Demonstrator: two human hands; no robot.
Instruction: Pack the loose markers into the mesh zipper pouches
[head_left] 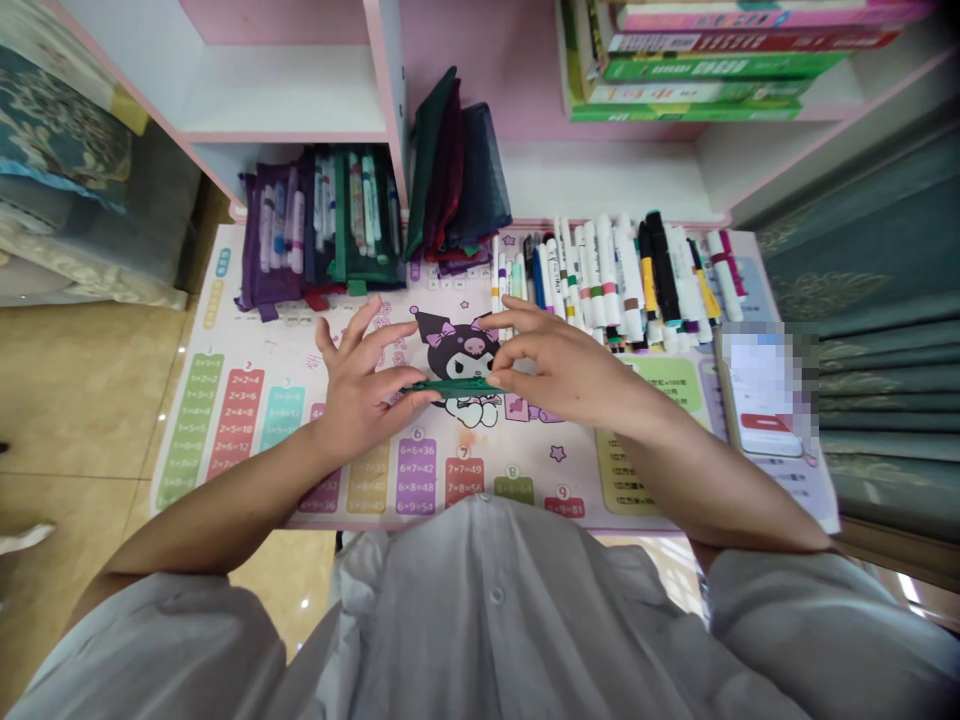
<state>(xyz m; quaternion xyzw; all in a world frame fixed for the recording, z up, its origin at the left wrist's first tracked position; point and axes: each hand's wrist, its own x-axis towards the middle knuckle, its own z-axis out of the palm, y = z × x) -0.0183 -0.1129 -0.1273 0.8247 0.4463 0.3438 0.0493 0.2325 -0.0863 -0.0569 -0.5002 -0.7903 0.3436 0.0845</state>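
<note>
Between my hands, above the middle of the desk, is a narrow green strip that looks like the zipped top edge of a green mesh pouch [454,386], seen edge-on. My left hand [367,385] pinches its left end between thumb and forefinger, the other fingers spread. At the right end, the thumb and forefinger of my right hand [551,365] pinch it near the zipper. Whether anything is inside the pouch cannot be made out. Beyond my right hand lies a row of markers [607,280] in white, black and yellow.
Filled mesh pouches, one purple [274,235] and one green [367,215], lean at the back left. Flat pouches [472,170] stand against the shelf [600,170]. Books [720,65] are stacked above. A phone [761,390] lies right on the printed desk mat [555,500].
</note>
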